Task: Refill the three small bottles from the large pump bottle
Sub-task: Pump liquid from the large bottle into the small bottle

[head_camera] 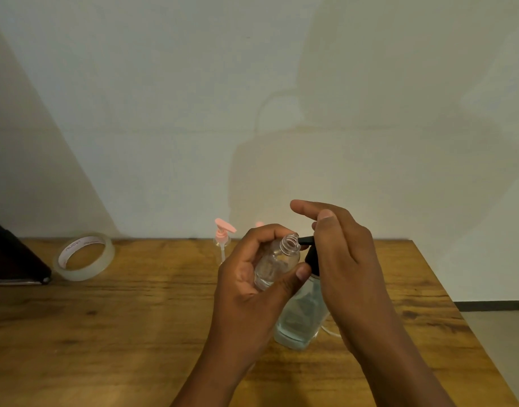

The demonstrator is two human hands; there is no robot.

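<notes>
My left hand (252,277) grips a small clear bottle (277,264), uncapped and tilted, its threaded mouth right at the black nozzle of the large pump bottle (302,315). The large bottle stands on the wooden table (134,318) and holds clear liquid in its lower part. My right hand (340,251) lies over its black pump head, fingers resting on top; the head is mostly hidden. A second small clear bottle (222,245) with a pink pump stands behind my left hand at the table's back edge. A trace of pink (259,224) shows beyond my left fingers.
A roll of clear tape (84,257) lies at the back left of the table. A dark flat case (14,257) sits at the far left edge. The wall rises straight behind the table. The table's right edge drops to the floor.
</notes>
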